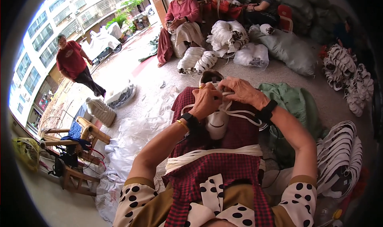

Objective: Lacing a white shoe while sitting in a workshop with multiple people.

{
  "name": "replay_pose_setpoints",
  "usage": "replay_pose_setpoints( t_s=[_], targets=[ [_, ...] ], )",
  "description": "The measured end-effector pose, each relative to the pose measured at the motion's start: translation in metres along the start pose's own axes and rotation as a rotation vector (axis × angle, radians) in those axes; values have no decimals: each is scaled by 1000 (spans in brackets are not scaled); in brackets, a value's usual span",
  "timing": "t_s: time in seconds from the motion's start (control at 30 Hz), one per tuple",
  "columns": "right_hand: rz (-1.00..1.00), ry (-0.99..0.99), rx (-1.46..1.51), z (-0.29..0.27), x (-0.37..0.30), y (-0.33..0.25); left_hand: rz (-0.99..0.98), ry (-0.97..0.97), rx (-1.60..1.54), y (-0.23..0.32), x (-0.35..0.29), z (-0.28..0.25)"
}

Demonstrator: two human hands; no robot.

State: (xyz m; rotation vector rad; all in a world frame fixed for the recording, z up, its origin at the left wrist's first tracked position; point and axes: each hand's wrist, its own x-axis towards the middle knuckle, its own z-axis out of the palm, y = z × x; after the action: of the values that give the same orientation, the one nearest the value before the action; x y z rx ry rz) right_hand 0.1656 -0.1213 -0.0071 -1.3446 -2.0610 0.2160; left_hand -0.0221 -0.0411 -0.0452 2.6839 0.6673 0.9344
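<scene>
A white sneaker (216, 125) rests on my lap over a red-and-black checked apron (217, 167), its toe toward me and its dark-lined opening away. My left hand (207, 100) bends over the lacing area, fingers pinched on the white shoelace (243, 114). Close beside it, my right hand (242, 92) also has its fingers closed on the lace, near the tongue. Loose lace ends loop out to both sides of the shoe. Across my lap nearer to me lies a bundle of flat white laces (211, 153). My fingertips partly hide the eyelets.
Stacked white shoes (339, 161) stand at my right, beside a green sack (293, 107). Clear plastic sheeting (133, 137) and a bamboo stool (89, 129) are at left. Ahead are shoe bundles (227, 37), a large grey sack (285, 49), two seated people and one person standing.
</scene>
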Motion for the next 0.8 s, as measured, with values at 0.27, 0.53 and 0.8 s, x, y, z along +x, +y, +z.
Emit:
replay_pose_setpoints(
  t_s=[0.27,0.53,0.8],
  targets=[
    [-163,44,27,5,2,16,80,50,100,10,-5,-15],
    [-23,79,48,2,12,4,-62,48,141,-55,-33,-132],
    [-149,-86,225,26,54,-57,21,-2,-12,-12,-27,-155]
  ],
)
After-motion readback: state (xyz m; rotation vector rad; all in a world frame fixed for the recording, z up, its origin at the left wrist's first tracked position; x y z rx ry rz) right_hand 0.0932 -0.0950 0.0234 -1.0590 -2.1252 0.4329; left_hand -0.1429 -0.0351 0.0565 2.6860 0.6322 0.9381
